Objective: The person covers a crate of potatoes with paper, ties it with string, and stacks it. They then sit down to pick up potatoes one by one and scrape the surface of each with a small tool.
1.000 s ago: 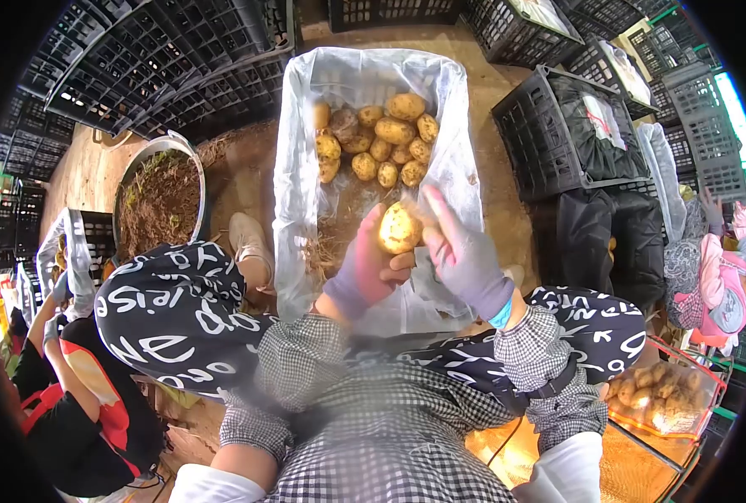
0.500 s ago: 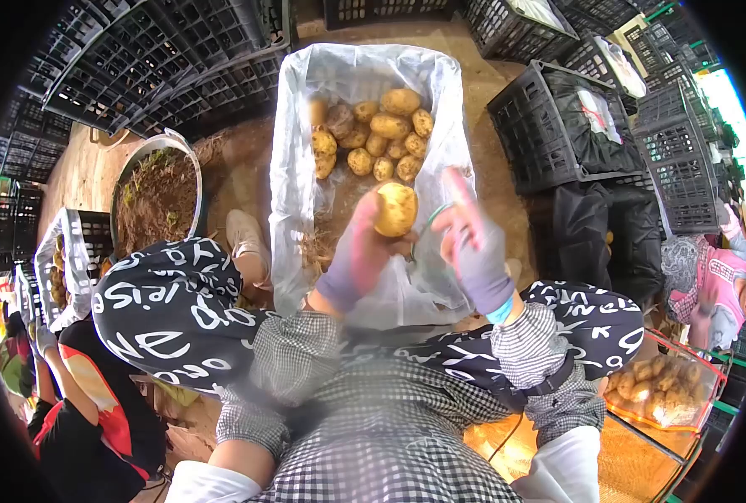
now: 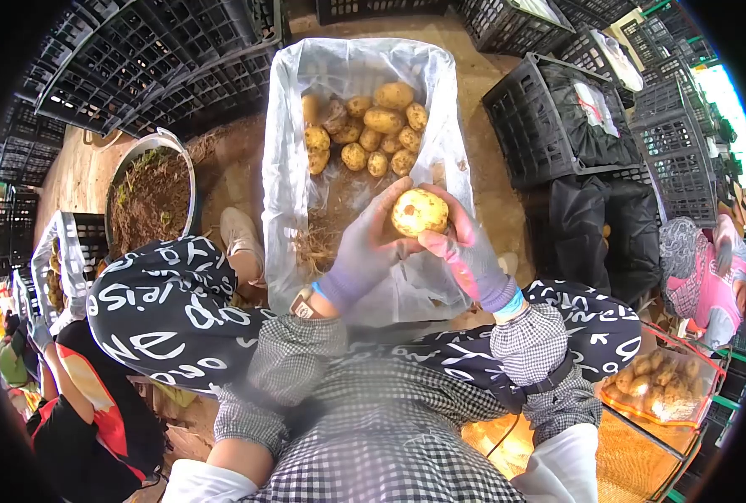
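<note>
Now on the potato (image 3: 420, 213) with both hands! Half a second back, held in the left hand (image 3: 364, 251) alone, with the right hand (image 3: 475, 261) off to the side, fingers raised; now brought in and closed narrow on the right side, thumb low at the near edge. Gripped from both flanks, then, and so, by the look of it, steadier. Left hand curled snugly round the other side.

Held up above the near half of the lined crate (image 3: 282, 184), apart from the loose potatoes (image 3: 385, 119) bunched towards the far end.

On to the writing: white lettering across the black fabric (image 3: 125, 323) over the knees, with "leise" just about readable at left, the rest broken up by folds. Over to the right, on a black-bagged crate (image 3: 515, 126), a white slip (image 3: 593, 107), too small to read. No brand to be made out.
</note>
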Motion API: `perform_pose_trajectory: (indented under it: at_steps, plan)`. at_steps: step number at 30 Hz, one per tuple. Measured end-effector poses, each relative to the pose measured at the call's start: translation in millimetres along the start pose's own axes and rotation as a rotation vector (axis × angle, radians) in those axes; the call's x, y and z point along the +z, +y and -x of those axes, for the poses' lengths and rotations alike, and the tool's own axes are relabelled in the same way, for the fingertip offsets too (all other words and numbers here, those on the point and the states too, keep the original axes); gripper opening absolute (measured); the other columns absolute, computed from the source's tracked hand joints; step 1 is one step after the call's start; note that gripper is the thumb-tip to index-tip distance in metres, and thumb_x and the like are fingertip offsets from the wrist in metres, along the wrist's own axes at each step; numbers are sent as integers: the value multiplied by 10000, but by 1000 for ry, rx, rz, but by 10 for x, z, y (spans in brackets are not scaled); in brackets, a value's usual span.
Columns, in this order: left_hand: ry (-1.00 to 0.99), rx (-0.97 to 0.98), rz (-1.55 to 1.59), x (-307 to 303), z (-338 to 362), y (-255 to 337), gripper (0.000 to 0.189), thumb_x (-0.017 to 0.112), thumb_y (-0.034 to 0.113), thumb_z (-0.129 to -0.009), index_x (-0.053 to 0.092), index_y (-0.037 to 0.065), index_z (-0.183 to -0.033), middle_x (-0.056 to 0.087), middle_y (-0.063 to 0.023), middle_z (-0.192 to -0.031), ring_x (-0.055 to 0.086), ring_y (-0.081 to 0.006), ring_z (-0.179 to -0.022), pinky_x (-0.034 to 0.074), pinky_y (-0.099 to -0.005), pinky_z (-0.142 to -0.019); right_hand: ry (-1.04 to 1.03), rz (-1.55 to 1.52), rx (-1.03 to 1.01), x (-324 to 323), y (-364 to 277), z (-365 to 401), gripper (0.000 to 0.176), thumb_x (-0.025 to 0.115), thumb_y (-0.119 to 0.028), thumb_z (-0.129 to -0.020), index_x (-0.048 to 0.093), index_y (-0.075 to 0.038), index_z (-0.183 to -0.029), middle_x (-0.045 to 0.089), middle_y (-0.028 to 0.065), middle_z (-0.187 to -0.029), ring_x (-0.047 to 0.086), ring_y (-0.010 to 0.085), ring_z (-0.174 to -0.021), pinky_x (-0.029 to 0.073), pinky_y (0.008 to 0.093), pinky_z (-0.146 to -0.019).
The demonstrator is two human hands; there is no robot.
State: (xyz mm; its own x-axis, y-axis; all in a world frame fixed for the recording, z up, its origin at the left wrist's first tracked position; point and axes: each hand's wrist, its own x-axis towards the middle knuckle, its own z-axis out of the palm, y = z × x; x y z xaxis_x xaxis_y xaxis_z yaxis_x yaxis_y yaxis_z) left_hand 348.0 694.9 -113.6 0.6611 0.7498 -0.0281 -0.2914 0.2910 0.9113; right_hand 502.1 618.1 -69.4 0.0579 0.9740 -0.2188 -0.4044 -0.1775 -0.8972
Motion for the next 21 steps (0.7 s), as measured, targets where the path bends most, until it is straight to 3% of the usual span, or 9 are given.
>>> perform_pose_trajectory:
  at_steps: [2,4,6,9,13,16,17,19,21]
  plan:
    - [-17,-202,205,-82,-31,195,636,743,98,-843,431,-14,-1386,532,-69,-1299,540,-166,-1178,445,-310,-1010,5,12,0,-19,7,39,727,699,-207,-895,303,-20,-1474,478,74,-1355,494,151,-1222,417,289,-1028]
    - [-48,-203,261,-69,-38,183,545,691,137,-901,454,-15,-1368,546,-68,-1284,550,-151,-1160,460,-298,-988,14,31,16,-44,43,93,742,709,-193,-885,297,-22,-1478,471,74,-1357,492,147,-1219,420,289,-1024]
    - [-91,-4,164,64,-14,12,462,630,190,-953,485,-16,-1342,563,-85,-1269,557,-151,-1153,468,-298,-979,69,101,71,-141,173,142,712,724,-165,-870,341,-16,-1452,491,65,-1316,513,137,-1178,460,273,-970]
    - [-43,-165,53,116,-37,93,391,561,226,-991,519,-36,-1279,604,-119,-1193,592,-178,-1111,497,-318,-948,146,123,2,-200,274,186,687,740,-156,-856,384,-16,-1427,511,55,-1272,534,121,-1124,491,242,-899]
    - [283,-350,310,51,-387,-200,300,553,171,-981,544,-27,-1207,634,-169,-1096,667,-248,-906,565,-323,-794,343,305,-117,-442,-221,337,521,680,-119,-882,479,-15,-1351,615,75,-1155,594,139,-1056,519,271,-842]
    - [476,-497,437,-399,-815,-886,324,556,206,-978,539,-3,-1225,642,-141,-1035,663,-242,-838,558,-287,-800,687,82,-260,-1563,-535,558,375,611,-226,-929,580,-41,-1254,633,119,-1179,636,237,-982,508,366,-883]
    - [489,-629,501,-634,-973,-1082,360,588,245,-958,532,28,-1240,623,-96,-994,637,-238,-850,555,-299,-824,745,37,-297,-2066,-633,721,392,614,-227,-929,576,-30,-1265,605,120,-1238,596,241,-1084,479,368,-954]
    - [603,-556,638,-1090,-1272,-1531,367,615,272,-939,533,69,-1234,599,-76,-1032,619,-240,-908,557,-330,-834,1009,-44,-344,-2903,-720,999,419,630,-197,-917,559,13,-1272,566,134,-1290,568,243,-1128,462,375,-1022]
    - [694,-437,572,-1416,-1597,-1797,375,643,292,-918,534,104,-1224,574,-64,-1097,602,-243,-974,558,-358,-841,1074,-266,-296,-3823,-659,1453,324,641,-112,-905,584,-14,-1208,590,121,-1216,572,221,-1132,514,325,-950]
